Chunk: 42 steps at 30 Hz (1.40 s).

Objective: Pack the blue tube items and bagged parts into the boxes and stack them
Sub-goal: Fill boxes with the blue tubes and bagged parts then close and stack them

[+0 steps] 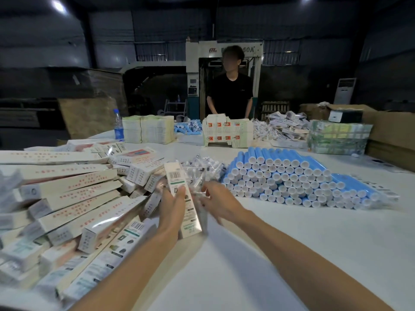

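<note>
Blue tubes [281, 176] lie stacked in a sloping heap on the white counter [247, 254], right of centre, with their white end caps facing the camera. Bagged parts [199, 168], in clear plastic, form a loose heap just left of the tubes.

The left hand [174, 205] grips one long white box [179, 182]. Its fingers and thumb are wrapped round the middle of the box. The box is held tilted, barcode end up, with its lower end close to the counter. The right hand [216, 202] is just right of the box. Its fingers are curled and pinch a clear bag [198, 193] beside the box; motion blur hides the finer detail.

A pile of boxes [67, 191] covers the left part of the counter, lying at mixed angles and overlapping.

Along the far edge stand:
- a water bottle [118, 125];
- stacks of flat cartons [148, 129];
- a second heap of tubes [188, 127];
- further bags [283, 127].

A person in a black shirt [230, 95] stands behind the far edge. Brown cardboard cases [393, 133] stand at the far right.
</note>
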Available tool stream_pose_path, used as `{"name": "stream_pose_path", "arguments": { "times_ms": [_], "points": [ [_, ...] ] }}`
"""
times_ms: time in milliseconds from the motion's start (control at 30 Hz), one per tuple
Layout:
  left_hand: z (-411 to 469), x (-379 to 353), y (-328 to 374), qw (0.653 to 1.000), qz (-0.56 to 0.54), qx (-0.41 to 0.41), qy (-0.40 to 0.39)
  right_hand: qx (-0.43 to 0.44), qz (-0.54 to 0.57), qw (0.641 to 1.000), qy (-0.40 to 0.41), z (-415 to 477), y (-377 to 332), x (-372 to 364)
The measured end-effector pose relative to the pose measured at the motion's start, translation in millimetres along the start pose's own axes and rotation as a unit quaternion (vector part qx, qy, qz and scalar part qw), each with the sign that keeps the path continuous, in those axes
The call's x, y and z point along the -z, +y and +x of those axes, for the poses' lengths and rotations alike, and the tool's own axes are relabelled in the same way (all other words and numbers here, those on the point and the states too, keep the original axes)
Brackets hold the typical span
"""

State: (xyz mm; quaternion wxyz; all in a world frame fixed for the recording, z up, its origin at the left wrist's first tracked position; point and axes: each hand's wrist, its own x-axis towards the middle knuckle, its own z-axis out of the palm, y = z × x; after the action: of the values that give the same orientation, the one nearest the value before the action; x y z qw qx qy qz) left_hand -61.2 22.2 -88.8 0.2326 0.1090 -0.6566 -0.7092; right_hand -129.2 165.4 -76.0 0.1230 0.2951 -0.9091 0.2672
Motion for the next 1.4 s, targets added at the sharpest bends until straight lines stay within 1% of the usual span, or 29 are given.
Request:
{"name": "stream_pose_path", "arguments": {
  "times_ms": [67,167,333,400,500,533,600,633,700,767,833,933,1033,1100,1167,1267,1400],
  "points": [
    [2.2,3.1,-1.8,1.000,-0.009,-0.004,0.004,0.002,-0.039,0.999,-0.003,3.8,-4.5,-19.9],
    [3.6,4.6,-3.6,1.000,-0.008,-0.009,-0.006,0.022,-0.102,0.994,0.014,6.1,-5.9,-31.7],
    [0.5,3.8,-0.1,1.000,-0.009,0.000,-0.014,0.024,-0.111,0.993,0.040,0.5,-4.3,-20.2],
    [-3.8,4.3,3.4,0.999,-0.015,0.002,-0.036,0.012,-0.105,0.992,0.068,-6.0,1.9,-3.9],
    [-14.4,-0.8,8.8,0.995,-0.025,-0.009,-0.098,-0.050,-0.045,0.988,0.138,-21.8,11.2,39.5],
    [-18.8,-4.1,10.4,0.992,-0.025,-0.010,-0.120,-0.067,-0.008,0.984,0.164,-28.5,13.0,57.5],
    [-27.7,-15.0,13.4,0.984,-0.034,-0.006,-0.174,-0.080,0.113,0.969,0.204,-42.6,11.6,94.3],
    [-31.9,-22.3,14.6,0.979,-0.036,-0.003,-0.201,-0.078,0.173,0.957,0.219,-50.0,8.9,111.7],
    [-39.2,-40.4,16.7,0.970,-0.039,0.007,-0.239,-0.050,0.249,0.937,0.240,-61.3,3.0,141.4],
    [-47.4,-59.5,18.9,0.964,-0.049,0.012,-0.261,-0.006,0.295,0.926,0.238,-66.5,-0.9,162.7],
    [-55.6,-76.6,19.1,0.958,-0.058,0.004,-0.281,0.021,0.311,0.922,0.231,-66.5,-2.4,176.8],
    [-67.2,-94.0,17.2,0.950,-0.060,-0.011,-0.307,0.010,0.281,0.935,0.217,-64.6,0.9,186.2],
    [-68.8,-99.4,13.4,0.948,-0.063,-0.021,-0.311,0.005,0.228,0.955,0.188,-67.8,8.4,181.4],
    [-67.4,-98.7,12.6,0.948,-0.060,-0.023,-0.311,0.010,0.211,0.963,0.170,-69.7,11.6,175.7],
    [-67.5,-97.6,13.5,0.948,-0.056,-0.030,-0.313,0.012,0.197,0.964,0.179,-69.2,12.6,172.3],
    [-70.2,-96.7,16.7,0.947,-0.054,-0.035,-0.314,0.024,0.135,0.971,0.194,-66.7,11.3,171.1],
    [-72.3,-96.2,19.1,0.947,-0.043,-0.056,-0.314,0.040,0.060,0.987,0.144,-69.8,9.1,162.9]
  ]
}}
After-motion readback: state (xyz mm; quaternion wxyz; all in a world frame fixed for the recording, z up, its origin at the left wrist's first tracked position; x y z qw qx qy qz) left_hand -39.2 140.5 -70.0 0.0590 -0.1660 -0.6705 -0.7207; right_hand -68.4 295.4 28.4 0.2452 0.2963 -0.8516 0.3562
